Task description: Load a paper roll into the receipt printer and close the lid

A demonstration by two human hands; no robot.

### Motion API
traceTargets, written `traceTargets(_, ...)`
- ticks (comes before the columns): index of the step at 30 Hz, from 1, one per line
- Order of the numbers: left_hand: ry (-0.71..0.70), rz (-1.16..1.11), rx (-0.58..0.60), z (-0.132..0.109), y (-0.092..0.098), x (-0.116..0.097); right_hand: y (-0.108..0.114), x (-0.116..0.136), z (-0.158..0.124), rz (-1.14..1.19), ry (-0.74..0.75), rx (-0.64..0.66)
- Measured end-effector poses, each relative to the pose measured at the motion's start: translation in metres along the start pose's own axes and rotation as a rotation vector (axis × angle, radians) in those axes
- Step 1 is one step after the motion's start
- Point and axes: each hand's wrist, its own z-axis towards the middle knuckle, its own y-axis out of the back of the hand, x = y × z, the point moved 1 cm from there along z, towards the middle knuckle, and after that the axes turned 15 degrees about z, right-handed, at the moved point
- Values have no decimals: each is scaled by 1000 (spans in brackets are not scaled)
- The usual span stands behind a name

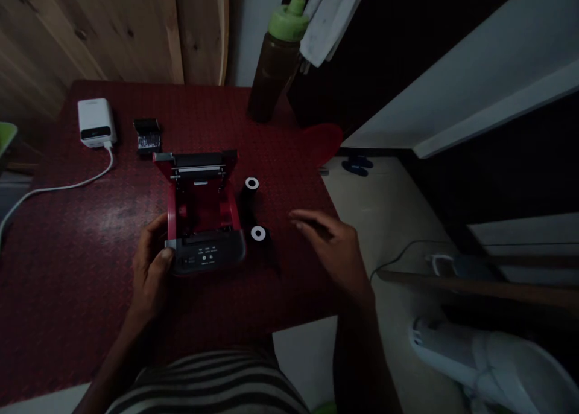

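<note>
A small red and black printer [207, 254] sits on the table with its lid raised, so its red inside shows. My left hand [151, 266] grips the front left corner, thumb on the dark control panel and fingers around the side. Right of the printer stand two small dark rolls with white ends, a far roll [251, 184] and a near roll [258, 233]. My right hand [337, 254] hovers near the table's right edge, apart from the rolls. Its fingers are stretched out to the left, and I see nothing between them.
On the dark red table [85, 251] a white power bank [96, 121] with a cable lies at the back left, beside a small black object [148, 136]. A tall bottle [274, 64] with a green cap stands at the back. A red stool seat [321, 142] shows past the right edge.
</note>
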Motion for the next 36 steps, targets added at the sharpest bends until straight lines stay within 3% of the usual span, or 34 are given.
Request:
traceTargets(2,5,-14,1,0,0,-1,-11,-4,29,-14,48,-1)
traceTargets(6,26,-7,1,1,0,-2,-52,-21,82,22,13,131)
traceTargets(11,29,1,4,-1,1,-3,-79,-28,101,65,28,187)
traceTargets(16,35,-14,14,-1,1,-4,-56,-10,92,121,40,136)
traceTargets(20,36,-35,18,-1,0,-2,-20,36,75,218,96,114)
traceTargets(24,32,-23,16,-3,-2,-4,-15,91,54,122,184,340)
traceTargets(29,5,-7,43,-4,-1,-9,-68,118,40,-244,381,617)
traceTargets(33,20,-17,47,-3,-1,-8,-113,121,38,-557,399,702)
traceTargets(36,49,-54,71,-5,-2,-5,-128,123,39,-739,371,734)
